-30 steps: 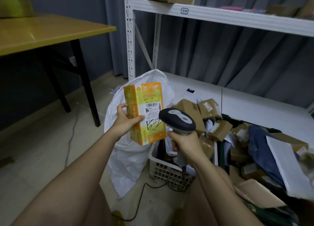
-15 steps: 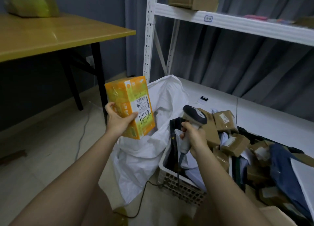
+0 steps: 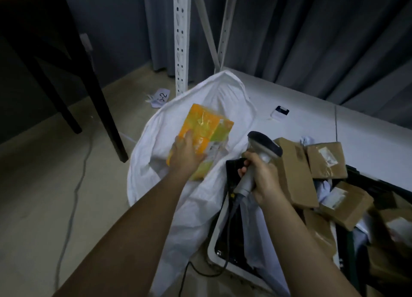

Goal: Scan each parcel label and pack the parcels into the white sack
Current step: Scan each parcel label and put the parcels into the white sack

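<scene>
Left hand [image 3: 186,155] grips orange parcel [image 3: 205,136] over the white sack [image 3: 156,163] mouth, long axis tilted away into the opening. Right hand [image 3: 260,176] grips scanner [image 3: 259,149] beside sack.
</scene>
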